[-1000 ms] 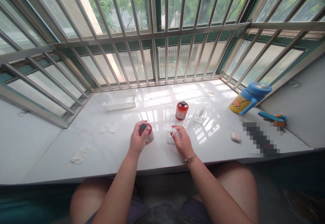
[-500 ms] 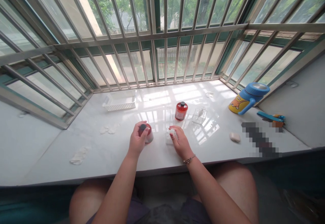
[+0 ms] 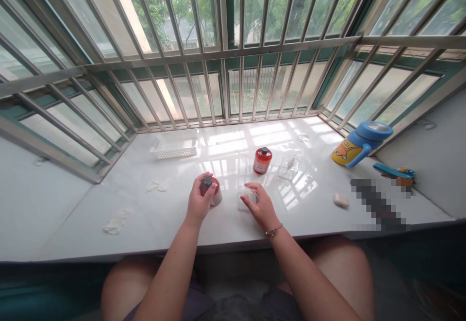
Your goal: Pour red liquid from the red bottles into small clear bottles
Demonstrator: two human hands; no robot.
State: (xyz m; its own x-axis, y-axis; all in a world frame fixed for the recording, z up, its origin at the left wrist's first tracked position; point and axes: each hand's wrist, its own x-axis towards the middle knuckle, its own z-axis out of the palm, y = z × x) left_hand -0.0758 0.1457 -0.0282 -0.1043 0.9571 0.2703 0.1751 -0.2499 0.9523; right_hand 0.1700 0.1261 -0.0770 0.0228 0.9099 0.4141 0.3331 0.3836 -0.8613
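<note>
My left hand (image 3: 200, 199) is wrapped round a red bottle (image 3: 216, 194) with a black cap, close to the counter. To its right, my right hand (image 3: 262, 207) has its thumb and fingers apart over a clear plastic piece (image 3: 246, 200). That piece lies on the white counter and is partly hidden by the fingers, so I cannot tell exactly what it is. A second red bottle (image 3: 262, 162), black-capped and labelled, stands upright farther back. Beside it lies another clear plastic piece (image 3: 289, 167).
A white perforated basket (image 3: 176, 151) sits at the back left. Crumpled white scraps (image 3: 117, 222) lie at left. On the right are a pinkish-white bar (image 3: 341, 200), a blue and yellow mug (image 3: 357, 147) and a blue strap (image 3: 389, 170). Metal bars (image 3: 240, 90) edge the counter.
My right hand's thumb and fingers have parted from the small whitish part they were pinching on the clear plastic piece. My left hand stays on the bottle. The view has shifted slightly.
</note>
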